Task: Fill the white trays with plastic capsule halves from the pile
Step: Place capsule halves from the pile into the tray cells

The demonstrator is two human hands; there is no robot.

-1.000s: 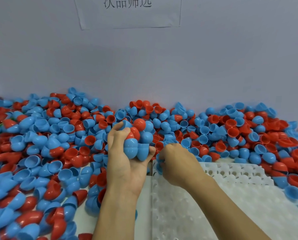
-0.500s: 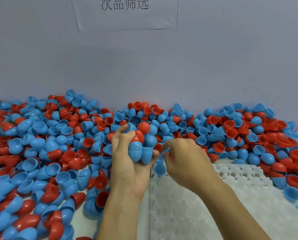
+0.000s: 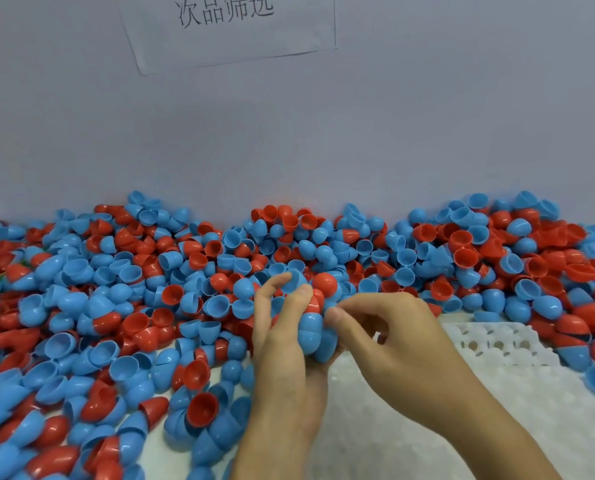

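right hand (image 3: 393,341) moved onto handful (image 3: 311,327) | left hand (image 3: 289,348) clutching handful | tray (image 3: 496,403): 1

Glossy, smooth plastic capsule halves (image 3: 122,289) in red and blue are catching the light beside a matt white perforated tray (image 3: 496,344), under a matt paper sign (image 3: 226,26).
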